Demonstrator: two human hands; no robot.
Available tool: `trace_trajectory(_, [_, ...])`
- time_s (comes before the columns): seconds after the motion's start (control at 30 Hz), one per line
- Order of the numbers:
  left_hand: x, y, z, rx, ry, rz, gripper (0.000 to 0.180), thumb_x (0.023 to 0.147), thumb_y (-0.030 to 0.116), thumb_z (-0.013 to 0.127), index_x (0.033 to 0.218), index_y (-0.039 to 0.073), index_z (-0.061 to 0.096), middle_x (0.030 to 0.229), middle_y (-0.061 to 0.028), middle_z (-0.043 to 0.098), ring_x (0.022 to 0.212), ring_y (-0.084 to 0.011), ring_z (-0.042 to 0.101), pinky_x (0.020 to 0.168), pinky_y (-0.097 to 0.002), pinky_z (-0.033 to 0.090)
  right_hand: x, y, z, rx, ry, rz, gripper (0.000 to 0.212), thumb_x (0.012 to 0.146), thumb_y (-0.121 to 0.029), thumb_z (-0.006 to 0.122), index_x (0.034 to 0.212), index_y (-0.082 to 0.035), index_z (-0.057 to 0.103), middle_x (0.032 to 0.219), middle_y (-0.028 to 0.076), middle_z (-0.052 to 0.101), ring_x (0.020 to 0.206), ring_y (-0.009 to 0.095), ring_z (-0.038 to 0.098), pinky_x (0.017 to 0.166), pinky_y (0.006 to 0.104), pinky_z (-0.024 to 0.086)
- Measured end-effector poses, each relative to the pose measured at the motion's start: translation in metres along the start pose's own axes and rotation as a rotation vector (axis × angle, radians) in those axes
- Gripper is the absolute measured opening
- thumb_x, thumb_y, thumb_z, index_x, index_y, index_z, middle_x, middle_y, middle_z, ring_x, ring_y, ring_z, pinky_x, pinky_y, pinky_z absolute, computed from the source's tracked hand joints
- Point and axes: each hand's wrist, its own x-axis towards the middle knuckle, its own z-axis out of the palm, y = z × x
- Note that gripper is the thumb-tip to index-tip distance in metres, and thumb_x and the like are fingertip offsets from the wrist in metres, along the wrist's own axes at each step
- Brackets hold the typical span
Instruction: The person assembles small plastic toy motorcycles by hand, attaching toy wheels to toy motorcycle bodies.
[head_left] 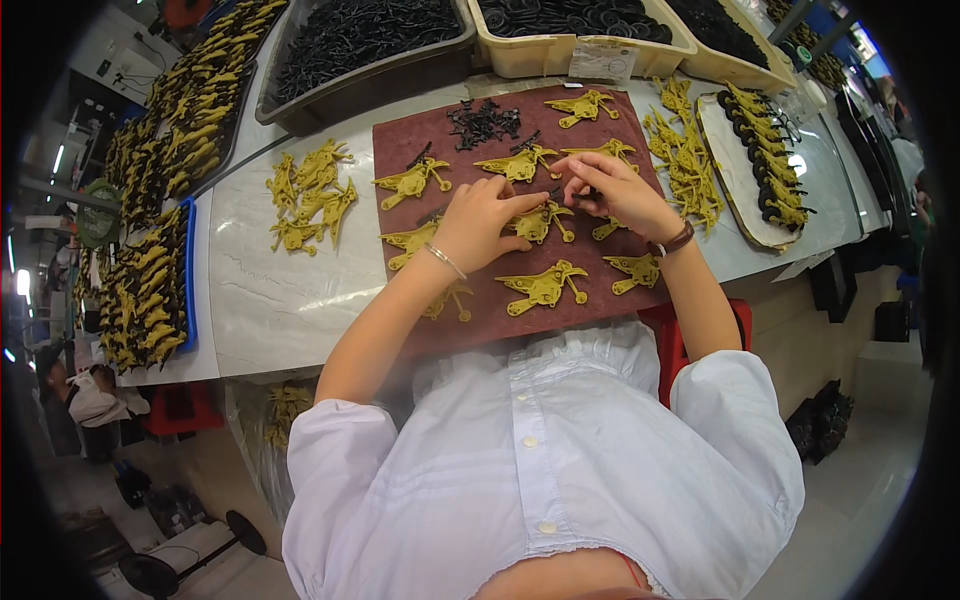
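My left hand reaches over a maroon cloth. Its thumb and index finger are at the edges of a yellow plastic part, steadying it on the cloth. Just to the right, my right hand is closed in a pinch on a small black plastic piece, partly hidden by the fingers. Around my hands lie more flat, bird-like yellow parts in loose rows, some with a black piece on top. A small heap of black pieces rests on the far part of the cloth.
Loose yellow parts lie left of the cloth, and another pile lies right. A white tray holds a row of yellow-and-black assemblies. Bins of black parts line the back. A blue-edged tray stands far left.
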Motion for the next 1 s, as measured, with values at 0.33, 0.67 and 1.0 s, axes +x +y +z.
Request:
trace_trajectory(0.33, [0.008, 0.025, 0.003, -0.508, 0.342, 0.130, 0.027, 0.076, 0.018, 0.076, 0.099, 0.005, 0.069, 0.080, -0.0089, 0.062, 0.072, -0.0243, 0.062, 0.067, -0.0353, 0.050, -0.023, -0.005, 0.053, -0.025, 0.165, -0.176, 0.034, 0.103, -0.031, 0.043, 0.126, -0.008, 0.051, 0.078, -0.003, 0.054, 0.062, 0.001, 0.045, 0.052, 0.0161, 0.037])
trace_trajectory(0.67, [-0.002, 0.034, 0.000, -0.470, 0.238, -0.031, 0.019, 0.082, 0.017, 0.069, 0.096, 0.005, 0.063, 0.087, -0.0076, 0.057, 0.082, -0.0269, 0.061, 0.070, -0.0381, 0.049, -0.027, -0.004, 0.046, -0.004, 0.098, -0.287, 0.034, 0.103, -0.030, 0.043, 0.106, -0.002, 0.063, 0.081, 0.001, 0.061, 0.060, 0.004, 0.053, 0.051, 0.0166, 0.041])
trace_trajectory(1.0, [-0.008, 0.032, -0.003, -0.655, 0.163, -0.109, 0.017, 0.091, 0.018, 0.061, 0.095, 0.001, 0.059, 0.089, -0.0093, 0.059, 0.079, -0.0212, 0.061, 0.067, -0.0333, 0.048, -0.040, -0.002, 0.030, 0.032, 0.059, -0.166, 0.027, 0.099, -0.025, 0.052, 0.103, -0.002, 0.066, 0.082, 0.001, 0.065, 0.067, 0.003, 0.056, 0.057, 0.0190, 0.042])
